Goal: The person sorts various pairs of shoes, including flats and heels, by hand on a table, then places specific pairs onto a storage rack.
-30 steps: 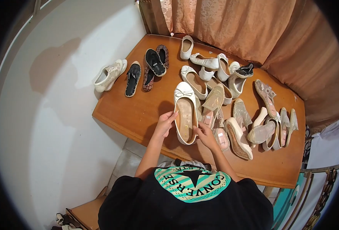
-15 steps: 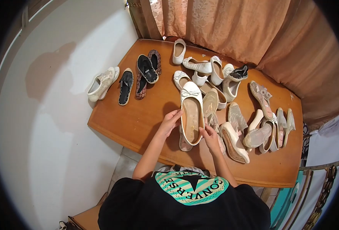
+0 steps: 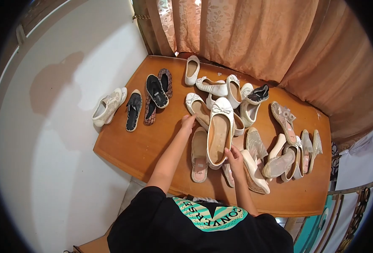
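My right hand (image 3: 234,158) grips the heel end of a white ballet flat (image 3: 221,106) with a bow and a tan insole, held up over the table with its toe pointing away from me. My left hand (image 3: 188,122) is at another white bow-trimmed ballet flat (image 3: 192,98), its thumb and fingers closed on the near side of that shoe. Below the raised flat lies a beige mesh espadrille (image 3: 199,156) with a pinkish insole. Part of a further shoe's pink insole (image 3: 228,175) shows beside my right wrist.
The wooden table (image 3: 127,154) carries several white flats (image 3: 211,87) at the back. Black espadrilles (image 3: 133,110) and patterned slip-ons (image 3: 165,80) stand left, near lace shoes (image 3: 109,106) by the wall. Mesh slippers (image 3: 284,120) and a cream wedge (image 3: 254,173) lie right. Curtains (image 3: 245,38) hang behind.
My left hand has left the raised flat and moved forward to the other bow-trimmed flat. My right hand keeps hold of the raised one. The view has tilted slightly upward.
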Demonstrator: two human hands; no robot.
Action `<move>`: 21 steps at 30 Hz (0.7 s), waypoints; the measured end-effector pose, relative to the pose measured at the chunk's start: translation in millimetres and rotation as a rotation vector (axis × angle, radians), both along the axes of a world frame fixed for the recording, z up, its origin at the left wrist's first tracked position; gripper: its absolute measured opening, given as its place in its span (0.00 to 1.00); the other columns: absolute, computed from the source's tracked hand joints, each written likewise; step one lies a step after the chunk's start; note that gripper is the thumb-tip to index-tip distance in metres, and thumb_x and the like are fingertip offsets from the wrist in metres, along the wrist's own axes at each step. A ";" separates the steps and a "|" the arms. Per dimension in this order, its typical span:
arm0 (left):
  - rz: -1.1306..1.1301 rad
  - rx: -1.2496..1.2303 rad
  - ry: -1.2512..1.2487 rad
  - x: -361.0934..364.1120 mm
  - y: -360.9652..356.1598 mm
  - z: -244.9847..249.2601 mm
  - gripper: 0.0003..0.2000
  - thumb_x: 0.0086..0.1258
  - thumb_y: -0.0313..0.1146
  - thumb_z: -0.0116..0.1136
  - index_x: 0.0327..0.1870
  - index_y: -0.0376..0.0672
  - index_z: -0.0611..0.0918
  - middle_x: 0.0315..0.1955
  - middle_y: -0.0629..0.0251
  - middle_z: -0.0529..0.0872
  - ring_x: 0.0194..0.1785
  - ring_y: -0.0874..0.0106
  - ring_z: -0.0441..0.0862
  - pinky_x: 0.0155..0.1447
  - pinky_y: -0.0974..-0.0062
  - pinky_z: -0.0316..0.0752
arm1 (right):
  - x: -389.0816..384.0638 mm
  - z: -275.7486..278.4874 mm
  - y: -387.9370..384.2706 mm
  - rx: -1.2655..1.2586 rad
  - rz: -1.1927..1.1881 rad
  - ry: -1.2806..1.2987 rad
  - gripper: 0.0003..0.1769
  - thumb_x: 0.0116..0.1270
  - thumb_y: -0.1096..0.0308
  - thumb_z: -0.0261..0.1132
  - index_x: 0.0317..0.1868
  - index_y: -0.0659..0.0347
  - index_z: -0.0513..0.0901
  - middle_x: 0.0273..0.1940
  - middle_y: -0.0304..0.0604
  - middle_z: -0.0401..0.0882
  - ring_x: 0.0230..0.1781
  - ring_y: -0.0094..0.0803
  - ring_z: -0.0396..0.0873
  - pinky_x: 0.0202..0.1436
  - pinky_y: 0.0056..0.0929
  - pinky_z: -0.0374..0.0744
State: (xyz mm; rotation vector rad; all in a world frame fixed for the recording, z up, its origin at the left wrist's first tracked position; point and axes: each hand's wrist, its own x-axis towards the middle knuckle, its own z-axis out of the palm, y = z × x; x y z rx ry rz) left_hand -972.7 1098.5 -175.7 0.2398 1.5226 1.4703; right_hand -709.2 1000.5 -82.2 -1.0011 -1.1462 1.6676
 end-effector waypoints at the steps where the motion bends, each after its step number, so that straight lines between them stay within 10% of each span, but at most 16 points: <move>1: -0.053 -0.012 0.040 4.7 0.0 8.5 0.15 0.53 0.36 0.65 0.37 0.40 0.76 0.28 0.65 0.77 0.27 0.77 0.73 0.30 0.77 0.70 | 0.1 0.7 -0.3 -0.013 -0.005 -0.017 0.19 0.62 0.69 0.61 0.52 0.69 0.72 0.39 0.35 0.77 0.36 0.18 0.73 0.41 0.18 0.72; 21: -0.053 -0.007 0.031 6.3 -3.5 25.0 0.09 0.54 0.34 0.58 0.16 0.44 0.75 0.16 0.72 0.73 0.15 0.80 0.66 0.18 0.81 0.60 | 5.7 -1.8 -15.2 -0.055 0.019 -0.044 0.19 0.63 0.67 0.60 0.52 0.67 0.73 0.37 0.32 0.76 0.33 0.14 0.71 0.33 0.13 0.68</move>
